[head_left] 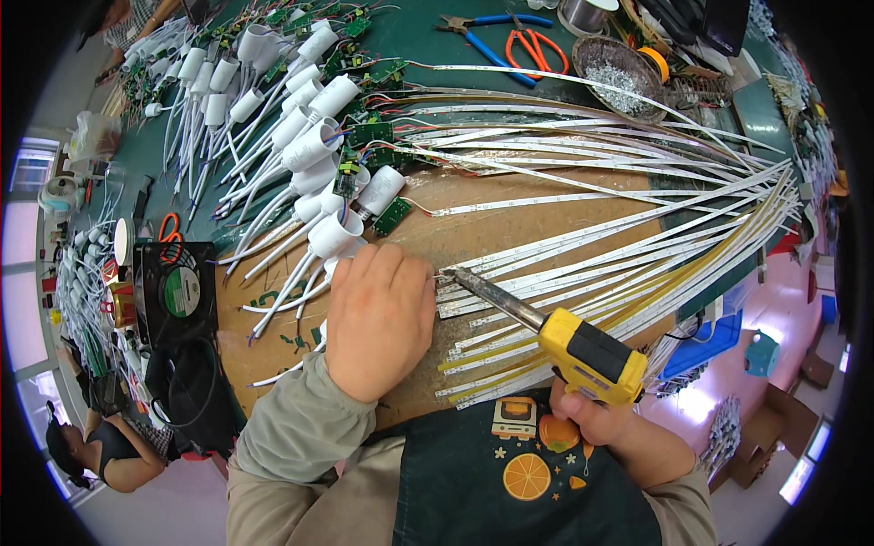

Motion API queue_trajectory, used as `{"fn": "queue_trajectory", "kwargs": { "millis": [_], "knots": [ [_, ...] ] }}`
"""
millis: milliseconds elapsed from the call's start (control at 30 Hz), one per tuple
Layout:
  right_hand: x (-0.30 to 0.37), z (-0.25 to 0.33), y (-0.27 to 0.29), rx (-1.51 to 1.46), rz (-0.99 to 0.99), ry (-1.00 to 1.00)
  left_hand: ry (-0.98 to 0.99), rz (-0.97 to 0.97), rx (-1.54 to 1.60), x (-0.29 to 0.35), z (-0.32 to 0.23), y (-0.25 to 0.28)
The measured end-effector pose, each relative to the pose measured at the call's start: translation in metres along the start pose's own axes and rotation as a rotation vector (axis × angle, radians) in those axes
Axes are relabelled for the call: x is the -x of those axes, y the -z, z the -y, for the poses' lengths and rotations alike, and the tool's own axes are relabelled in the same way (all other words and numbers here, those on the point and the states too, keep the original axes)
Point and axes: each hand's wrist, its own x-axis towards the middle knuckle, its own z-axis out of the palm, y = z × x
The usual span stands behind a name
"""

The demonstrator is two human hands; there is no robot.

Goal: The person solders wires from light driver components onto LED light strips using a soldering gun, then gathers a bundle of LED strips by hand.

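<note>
My right hand grips the handle of a yellow-and-black soldering gun. The gun's metal barrel points left, its tip touching or very near the left end of a white LED strip. Right beside that tip, my left hand is closed with its back up; what its fingers pinch is hidden beneath them. Several LED strips fan out to the right, some with yellowish backs. Just beyond my left hand lie white cylindrical housings with white cables. A small green circuit board joins one strip by thin wires.
A brown board covers part of the green table. At the far side are blue-handled pliers, orange-handled cutters, a bowl of metal bits and a solder spool. A black fan stands left. Another person sits beyond.
</note>
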Motion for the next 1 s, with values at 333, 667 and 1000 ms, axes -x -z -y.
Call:
{"fn": "queue_trajectory", "kwargs": {
  "millis": [333,667,1000],
  "knots": [
    [0.0019,-0.0045,0.0006,-0.191,-0.023,-0.021,0.001,-0.023,0.001,0.0000,-0.0004,-0.0012],
    [0.0038,-0.0016,0.0038,-0.070,-0.014,-0.013,0.000,-0.017,0.007,-0.0006,-0.0005,0.0000],
    [0.0021,-0.0032,0.0051,-0.016,0.023,0.052,0.008,-0.020,0.016,-0.0011,-0.0006,-0.0004]
  ]
}}
